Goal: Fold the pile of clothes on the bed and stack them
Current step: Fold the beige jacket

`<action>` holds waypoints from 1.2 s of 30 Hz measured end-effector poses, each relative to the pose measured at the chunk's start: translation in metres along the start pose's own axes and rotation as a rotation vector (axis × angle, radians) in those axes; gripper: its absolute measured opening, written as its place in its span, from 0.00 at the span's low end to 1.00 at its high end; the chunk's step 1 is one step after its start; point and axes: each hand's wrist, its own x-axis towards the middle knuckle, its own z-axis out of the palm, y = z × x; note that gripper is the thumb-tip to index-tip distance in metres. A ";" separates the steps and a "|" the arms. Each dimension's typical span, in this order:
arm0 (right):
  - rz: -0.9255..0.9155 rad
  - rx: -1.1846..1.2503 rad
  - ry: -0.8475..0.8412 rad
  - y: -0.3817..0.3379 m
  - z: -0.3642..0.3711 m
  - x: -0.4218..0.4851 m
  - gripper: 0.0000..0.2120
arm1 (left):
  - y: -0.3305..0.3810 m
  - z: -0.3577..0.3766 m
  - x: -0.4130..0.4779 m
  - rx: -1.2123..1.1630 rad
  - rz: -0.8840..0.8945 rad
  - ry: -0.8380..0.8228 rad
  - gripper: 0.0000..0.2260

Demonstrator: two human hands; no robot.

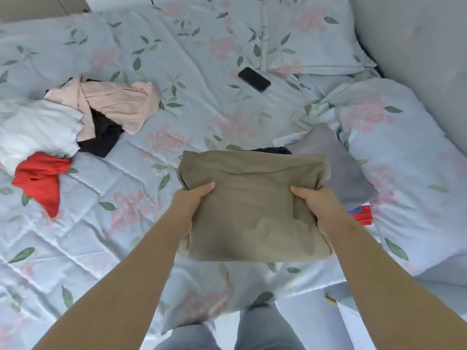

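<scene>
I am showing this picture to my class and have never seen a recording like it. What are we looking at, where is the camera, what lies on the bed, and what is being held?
There is no machine here. A person wears one camera on the head, looking forward and down, so you see their two bare arms reaching out. The left hand and right hand each grip one side of a folded khaki garment, held over the flowered bed cover. On the left lies an unfolded pile of pink, white, black and red clothes. On the right lies a grey folded piece, with other fabric peeking out beneath it. A dark phone rests further back on the bed.
</scene>
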 end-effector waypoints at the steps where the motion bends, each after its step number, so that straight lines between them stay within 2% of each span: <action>1: 0.000 -0.002 -0.025 -0.010 -0.003 0.012 0.11 | 0.004 0.010 0.005 -0.013 0.002 0.018 0.14; 5: -0.009 -0.041 -0.066 -0.042 -0.007 0.061 0.15 | 0.017 0.042 0.028 -0.045 -0.004 0.099 0.14; 8: -0.004 -0.133 -0.057 -0.046 -0.005 0.094 0.17 | 0.016 0.055 0.049 0.034 0.028 0.219 0.19; 10: 0.024 -0.318 -0.009 -0.039 -0.004 0.113 0.25 | 0.005 0.059 0.065 0.342 0.057 0.355 0.25; 12: 0.044 -0.766 0.094 -0.027 -0.005 0.126 0.36 | -0.010 0.064 0.073 0.773 0.071 0.457 0.33; 13: -0.002 -0.968 0.141 -0.022 -0.004 0.127 0.39 | -0.018 0.067 0.074 0.939 0.131 0.477 0.35; 14: -0.083 -1.068 0.148 -0.016 -0.001 0.126 0.40 | -0.026 0.071 0.076 1.067 0.231 0.462 0.36; 16: -0.225 -1.099 0.035 0.002 0.008 0.125 0.40 | -0.045 0.081 0.083 1.258 0.386 0.320 0.34; 18: -0.228 -1.151 -0.121 0.025 0.017 0.120 0.40 | -0.065 0.088 0.088 1.423 0.363 0.175 0.33; 20: -0.175 -1.254 -0.201 0.051 0.022 0.115 0.43 | -0.082 0.087 0.094 1.545 0.302 0.135 0.33; 23: -0.179 -1.353 -0.227 0.078 0.022 0.116 0.47 | -0.099 0.079 0.104 1.635 0.314 0.119 0.35; 27: -0.231 -1.384 -0.210 0.089 0.021 0.127 0.48 | -0.109 0.075 0.113 1.660 0.363 0.139 0.36; 33: -0.212 -1.441 -0.173 0.077 0.030 0.120 0.47 | -0.098 0.065 0.105 1.646 0.435 0.082 0.35; 36: -0.271 -1.456 -0.160 0.060 0.044 0.102 0.44 | -0.079 0.049 0.091 1.614 0.450 0.062 0.33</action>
